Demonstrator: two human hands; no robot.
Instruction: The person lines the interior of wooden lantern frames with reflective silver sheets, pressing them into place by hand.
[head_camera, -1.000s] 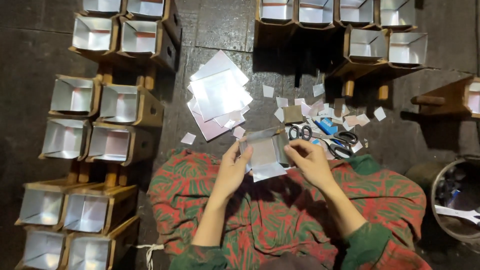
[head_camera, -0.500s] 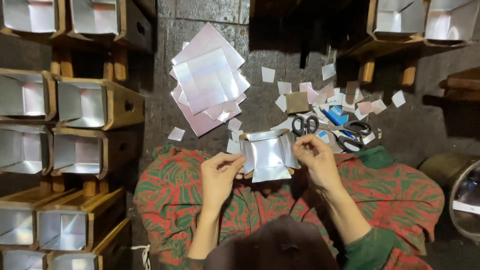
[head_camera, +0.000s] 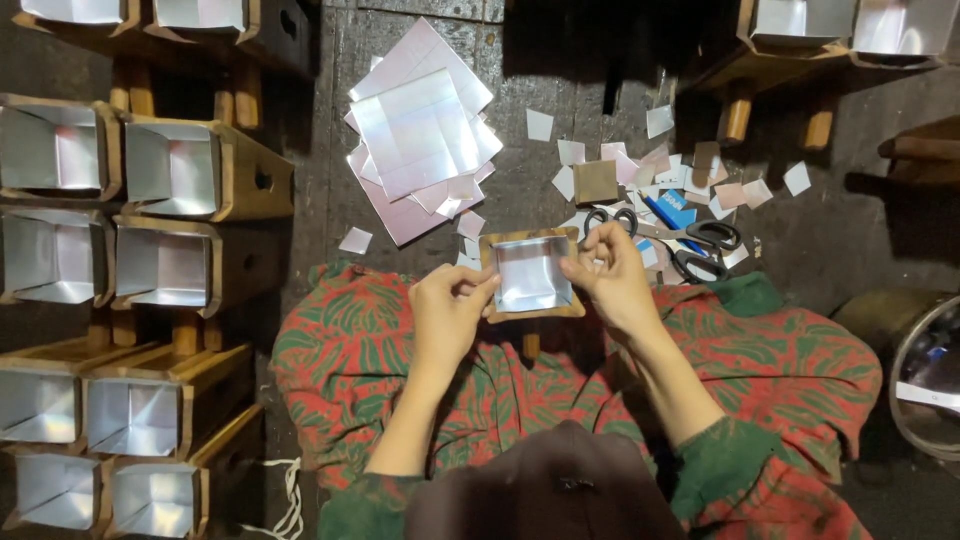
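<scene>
Right now, looking down from the head camera, both hands hold a small wooden box lined with shiny silver paper (head_camera: 531, 273). It sits over the lap, on the red and green patterned cloth (head_camera: 340, 350), just in front of the knees.

The left hand (head_camera: 447, 312) is curled and pinches the left rim of the box between thumb and fingers. The right hand (head_camera: 612, 275) is curled too, and its fingertips (head_camera: 578, 262) press on the right rim, where the silver paper folds over the wood. Neither hand is open.

I think the step here is pushing the silver paper snug into the box. To do it well, the left hand should keep the box still and level. The right hand should rub the paper flat along the edge and into the corners, going slowly so it does not tear or wrinkle.

On the dark floor past the box lies a pile of square silver sheets (head_camera: 418, 130). Small paper scraps (head_camera: 620, 165) are scattered near it, and two black scissors (head_camera: 690, 245) lie just beside the right hand. On the left, more wooden boxes lined with silver paper (head_camera: 170, 170) stand in rows.
</scene>
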